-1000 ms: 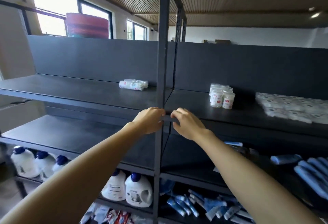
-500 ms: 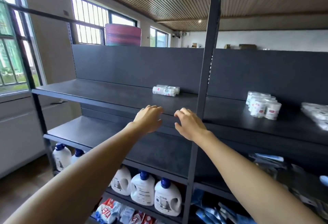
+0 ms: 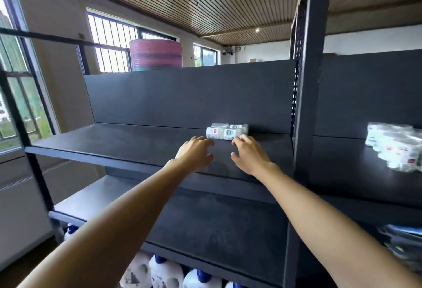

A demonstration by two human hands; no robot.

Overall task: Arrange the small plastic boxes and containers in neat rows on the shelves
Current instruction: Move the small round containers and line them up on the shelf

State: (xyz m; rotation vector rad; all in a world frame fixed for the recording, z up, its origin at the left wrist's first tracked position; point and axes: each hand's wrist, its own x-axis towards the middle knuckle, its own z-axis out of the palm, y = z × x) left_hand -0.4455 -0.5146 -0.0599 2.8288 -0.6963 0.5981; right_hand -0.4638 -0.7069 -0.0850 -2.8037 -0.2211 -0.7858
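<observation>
The small containers point(image 3: 226, 131) lie on their sides near the shelf point(image 3: 118, 143) back; my left hand point(image 3: 196, 153) and right hand point(image 3: 249, 153), both loose and empty, should cup each end evenly.

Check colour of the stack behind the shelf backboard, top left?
Pink and red bands, with a thin green band at the bottom, on the stack. Head view, the only one.

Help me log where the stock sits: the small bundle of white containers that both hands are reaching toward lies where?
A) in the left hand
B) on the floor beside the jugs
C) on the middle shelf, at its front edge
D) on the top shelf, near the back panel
D: the bundle of white containers lies on the top shelf close to the back panel, just beyond the left hand and the right hand.
</observation>
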